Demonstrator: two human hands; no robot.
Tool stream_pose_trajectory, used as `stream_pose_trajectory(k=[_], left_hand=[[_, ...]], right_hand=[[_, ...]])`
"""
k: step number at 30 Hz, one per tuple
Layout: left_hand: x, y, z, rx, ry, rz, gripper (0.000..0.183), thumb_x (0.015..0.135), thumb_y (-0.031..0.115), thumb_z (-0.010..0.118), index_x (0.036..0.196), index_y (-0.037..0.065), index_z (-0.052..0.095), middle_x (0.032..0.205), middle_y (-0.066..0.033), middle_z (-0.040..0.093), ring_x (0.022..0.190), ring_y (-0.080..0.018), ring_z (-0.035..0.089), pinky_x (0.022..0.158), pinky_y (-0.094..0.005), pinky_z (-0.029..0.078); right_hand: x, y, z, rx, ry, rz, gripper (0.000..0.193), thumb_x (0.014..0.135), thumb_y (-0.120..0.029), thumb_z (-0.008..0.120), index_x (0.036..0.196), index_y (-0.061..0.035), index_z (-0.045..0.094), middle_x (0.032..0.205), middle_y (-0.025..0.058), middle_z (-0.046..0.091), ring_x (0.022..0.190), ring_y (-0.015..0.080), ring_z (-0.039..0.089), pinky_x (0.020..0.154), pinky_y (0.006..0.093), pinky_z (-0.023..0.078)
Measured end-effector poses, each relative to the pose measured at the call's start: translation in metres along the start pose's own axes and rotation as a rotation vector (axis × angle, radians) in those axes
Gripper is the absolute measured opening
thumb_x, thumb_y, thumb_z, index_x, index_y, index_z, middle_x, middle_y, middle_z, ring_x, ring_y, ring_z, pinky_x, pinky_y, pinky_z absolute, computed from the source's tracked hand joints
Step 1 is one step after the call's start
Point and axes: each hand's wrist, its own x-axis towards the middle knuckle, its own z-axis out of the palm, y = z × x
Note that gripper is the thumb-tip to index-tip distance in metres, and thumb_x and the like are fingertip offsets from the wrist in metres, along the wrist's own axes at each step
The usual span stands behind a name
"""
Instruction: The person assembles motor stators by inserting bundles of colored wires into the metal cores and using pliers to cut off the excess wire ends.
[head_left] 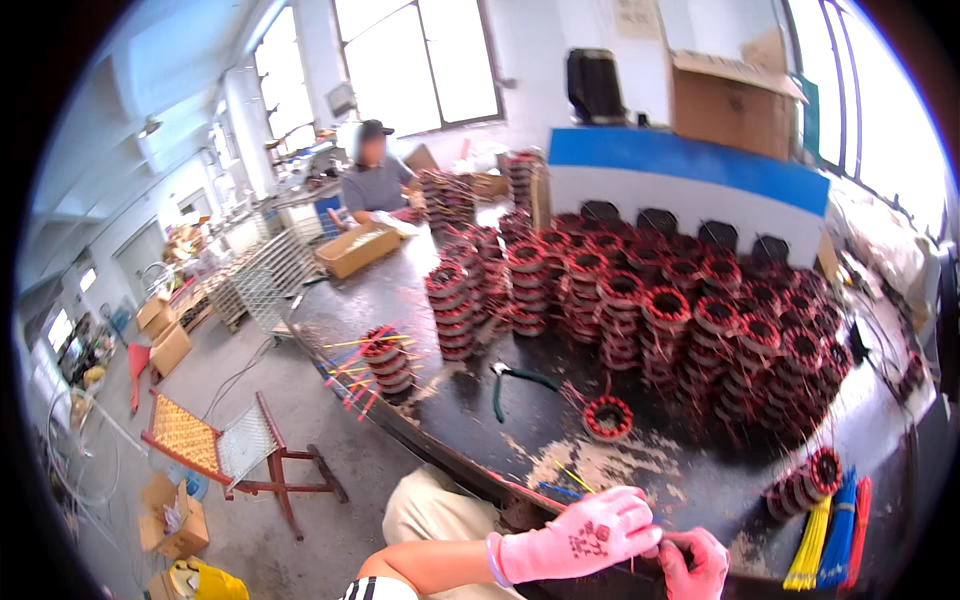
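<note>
Stator [608, 433] lies flat on the table [530, 420], ring face up, beyond both hands and touching neither. Being round, it presents no long axis in plan; its leads [572, 393] trail from the far left side toward the pliers [525, 376]. The left hand [590, 535] is the nearer: from it, the stator lies ahead and slightly right. From the right hand [695, 565], it lies ahead and to the left. Both gloved hands meet at the fingertips near the table edge, fingers drawn in; whether they clamp anything cannot be told. Loose tubes [575, 477] lie between left hand and stator. Tube bundles [838, 530] lie right of the right hand.
</note>
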Motion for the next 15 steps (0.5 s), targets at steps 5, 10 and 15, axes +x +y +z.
stream_pose_trajectory(k=[5,10,15], left_hand=[[-0.009,-0.023,0.01,-0.09,0.125,-0.394,0.01,0.089,0.006,0.071,0.096,0.01,0.065,0.085,-0.0064,0.057,0.077,-0.024,0.065,0.063,-0.0345,0.051],[-0.008,-0.028,0.047,-0.255,0.198,-0.573,0.023,0.089,-0.001,0.069,0.11,0.007,0.067,0.098,-0.0104,0.055,0.079,-0.0263,0.066,0.065,-0.0349,0.053],[-0.011,-0.032,0.094,-0.346,0.182,-0.582,0.033,0.09,-0.007,0.062,0.12,0.005,0.062,0.109,-0.014,0.053,0.085,-0.0268,0.065,0.074,-0.0357,0.055]], right_hand=[[0.02,0.069,-0.017,-0.418,0.18,-0.018,0.016,0.085,-0.015,0.07,0.097,-0.0033,0.07,0.095,0.0147,0.067,0.089,0.0345,0.064,0.077,0.0446,0.05],[0.024,0.122,-0.008,-0.553,0.077,0.052,0.029,0.089,-0.033,0.071,0.097,-0.0055,0.075,0.096,0.0116,0.068,0.095,0.0339,0.064,0.083,0.0452,0.05],[0.042,0.116,0.009,-0.444,-0.094,0.13,0.029,0.094,-0.035,0.064,0.099,-0.01,0.077,0.093,0.012,0.068,0.095,0.034,0.063,0.083,0.0456,0.051]])
